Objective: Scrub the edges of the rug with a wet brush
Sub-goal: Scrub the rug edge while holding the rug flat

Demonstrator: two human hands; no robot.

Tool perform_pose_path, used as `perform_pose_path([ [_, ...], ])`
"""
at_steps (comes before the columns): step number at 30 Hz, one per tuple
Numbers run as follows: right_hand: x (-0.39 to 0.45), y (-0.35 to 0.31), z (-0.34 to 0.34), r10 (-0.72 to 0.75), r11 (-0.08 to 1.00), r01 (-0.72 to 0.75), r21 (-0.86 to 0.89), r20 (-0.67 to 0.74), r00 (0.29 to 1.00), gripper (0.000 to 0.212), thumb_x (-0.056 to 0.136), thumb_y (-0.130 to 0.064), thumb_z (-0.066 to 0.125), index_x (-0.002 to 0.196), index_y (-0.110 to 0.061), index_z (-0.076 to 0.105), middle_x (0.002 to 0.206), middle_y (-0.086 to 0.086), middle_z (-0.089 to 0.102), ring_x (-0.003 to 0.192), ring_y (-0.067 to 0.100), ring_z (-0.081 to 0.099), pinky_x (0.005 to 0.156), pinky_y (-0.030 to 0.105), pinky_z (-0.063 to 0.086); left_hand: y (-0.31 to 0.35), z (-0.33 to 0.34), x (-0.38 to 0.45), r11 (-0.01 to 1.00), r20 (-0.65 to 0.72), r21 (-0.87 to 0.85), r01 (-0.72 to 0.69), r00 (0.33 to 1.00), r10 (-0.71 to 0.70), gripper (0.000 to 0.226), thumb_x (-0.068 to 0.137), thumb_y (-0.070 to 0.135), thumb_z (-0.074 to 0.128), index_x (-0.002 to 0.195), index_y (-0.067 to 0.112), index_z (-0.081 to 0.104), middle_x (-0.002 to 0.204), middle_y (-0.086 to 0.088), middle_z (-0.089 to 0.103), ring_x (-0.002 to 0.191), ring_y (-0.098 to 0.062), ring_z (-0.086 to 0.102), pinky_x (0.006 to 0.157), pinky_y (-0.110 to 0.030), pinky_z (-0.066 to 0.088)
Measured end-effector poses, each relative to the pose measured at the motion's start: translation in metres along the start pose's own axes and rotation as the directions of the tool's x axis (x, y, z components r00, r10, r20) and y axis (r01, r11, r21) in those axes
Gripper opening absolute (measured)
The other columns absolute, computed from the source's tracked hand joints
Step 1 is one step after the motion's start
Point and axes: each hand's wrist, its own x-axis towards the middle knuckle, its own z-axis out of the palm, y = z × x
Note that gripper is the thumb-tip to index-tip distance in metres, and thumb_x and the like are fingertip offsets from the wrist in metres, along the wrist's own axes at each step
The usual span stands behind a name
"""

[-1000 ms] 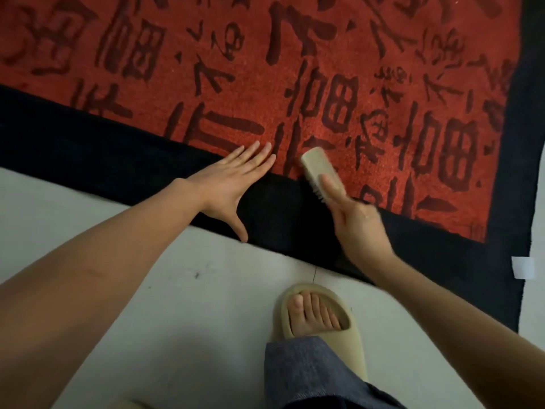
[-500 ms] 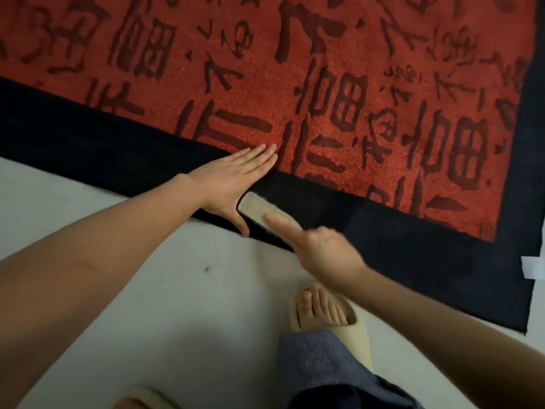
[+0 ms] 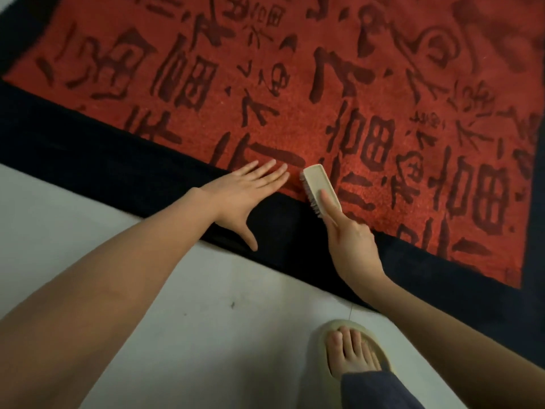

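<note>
A red rug (image 3: 295,93) with dark characters and a wide black border (image 3: 118,169) lies on the pale floor. My right hand (image 3: 351,243) grips a cream scrub brush (image 3: 317,187), index finger stretched along its back. The bristles sit on the rug where the red field meets the black border. Just left of the brush, my left hand (image 3: 244,196) rests flat on the rug with fingers straight and thumb spread over the black border.
The pale floor (image 3: 191,290) runs along the rug's near edge. My foot in a beige slide sandal (image 3: 351,349) stands on it at the lower right, with a dark trouser leg (image 3: 380,391) above it. The rug's right black border (image 3: 535,202) runs along the frame edge.
The brush has swept from the rug's outer black edge near my left thumb up to the red-black seam. My left hand stayed flat in place.
</note>
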Motion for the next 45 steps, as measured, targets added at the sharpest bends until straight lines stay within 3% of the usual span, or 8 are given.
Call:
perform_pose_path([
  [6, -0.031, -0.005, 0.011, -0.374, 0.86, 0.445, -0.25, 0.285, 0.883, 0.084, 0.085, -0.008, 0.063, 0.151, -0.041, 0.022, 0.054, 0.0, 0.042, 0.041, 0.025, 0.05, 0.041, 0.039, 0.047, -0.014, 0.014, -0.004, 1.0, 0.035, 0.013, -0.013, 0.999, 0.013, 0.154, 0.049, 0.094, 0.057, 0.147, 0.018, -0.034, 0.153, 0.002, -0.041, 0.14, -0.014, -0.039, 0.118, -0.036, -0.02],
  [11, -0.005, 0.005, 0.002, -0.037, 0.996, 0.04, -0.076, 0.052, 0.998, 0.063, 0.098, -0.018, 0.047, 0.147, -0.05, 0.022, 0.081, 0.02, 0.07, 0.069, 0.039, 0.067, 0.061, 0.047, 0.054, -0.01, 0.016, -0.001, 1.0, 0.025, 0.013, 0.0, 1.0, 0.0, 0.154, 0.05, 0.094, 0.057, 0.147, 0.017, -0.034, 0.153, 0.0, -0.041, 0.14, -0.016, -0.039, 0.118, -0.036, -0.02],
  [16, -0.021, -0.01, 0.018, -0.374, 0.882, 0.435, -0.18, 0.292, 0.88, 0.08, 0.091, -0.013, 0.054, 0.147, -0.053, 0.012, 0.061, 0.007, 0.057, 0.05, 0.031, 0.058, 0.048, 0.04, 0.05, -0.007, 0.021, -0.011, 0.999, 0.001, -0.007, 0.047, 0.999, -0.047, 0.151, 0.053, 0.093, 0.057, 0.147, 0.016, -0.033, 0.153, -0.002, -0.041, 0.14, -0.015, -0.039, 0.115, -0.032, -0.023],
  [20, 0.009, 0.001, 0.001, -0.071, 0.989, 0.079, -0.129, 0.065, 0.995, 0.063, 0.097, -0.018, 0.047, 0.147, -0.049, 0.024, 0.079, 0.018, 0.068, 0.068, 0.038, 0.066, 0.063, 0.047, 0.054, -0.007, 0.026, -0.02, 0.992, -0.025, -0.02, 0.127, 0.991, -0.128, 0.15, 0.052, 0.096, 0.051, 0.148, 0.014, -0.031, 0.154, -0.004, -0.039, 0.142, -0.018, -0.037, 0.117, -0.037, -0.021],
  [25, -0.026, -0.027, 0.021, -0.265, 0.943, 0.322, -0.083, 0.398, 0.878, 0.075, 0.101, -0.024, 0.04, 0.132, -0.068, -0.012, 0.082, 0.014, 0.067, 0.069, 0.034, 0.064, 0.067, 0.044, 0.053, -0.004, 0.028, -0.025, 0.984, -0.018, -0.018, 0.176, 0.984, -0.176, 0.151, 0.052, 0.096, 0.051, 0.149, 0.014, -0.031, 0.154, -0.004, -0.039, 0.141, -0.018, -0.037, 0.118, -0.041, -0.019],
  [31, 0.003, -0.025, 0.018, -0.061, 0.997, 0.066, -0.044, 0.1, 0.993, 0.06, 0.1, -0.02, 0.042, 0.147, -0.05, 0.021, 0.097, 0.023, 0.069, 0.085, 0.041, 0.066, 0.078, 0.048, 0.053, 0.0, 0.032, -0.033, 0.934, 0.019, -0.068, 0.349, 0.937, -0.349, 0.154, 0.046, 0.099, 0.048, 0.146, 0.017, -0.035, 0.15, -0.007, -0.045, 0.137, -0.029, -0.042, 0.115, -0.057, -0.018],
  [34, -0.025, -0.047, 0.039, -0.203, 0.975, 0.222, -0.021, 0.323, 0.924, 0.075, 0.099, -0.017, 0.041, 0.143, -0.06, -0.003, 0.093, 0.018, 0.069, 0.079, 0.039, 0.065, 0.073, 0.047, 0.053, 0.004, 0.036, -0.036, 0.91, 0.019, -0.104, 0.401, 0.916, -0.402, 0.155, 0.049, 0.097, 0.053, 0.146, 0.014, -0.035, 0.151, -0.008, -0.044, 0.138, -0.03, -0.041, 0.115, -0.057, -0.019],
  [45, -0.016, -0.088, 0.047, -0.22, 0.955, 0.279, -0.1, 0.394, 0.892, 0.068, 0.101, -0.019, 0.036, 0.146, -0.056, 0.002, 0.099, 0.017, 0.066, 0.086, 0.039, 0.063, 0.077, 0.044, 0.05, 0.048, 0.069, -0.07, 0.409, 0.083, -0.492, 0.768, 0.509, -0.857, 0.161, 0.049, 0.091, 0.06, 0.147, -0.002, -0.026, 0.154, -0.021, -0.034, 0.145, -0.03, -0.028, 0.121, -0.044, -0.012],
])
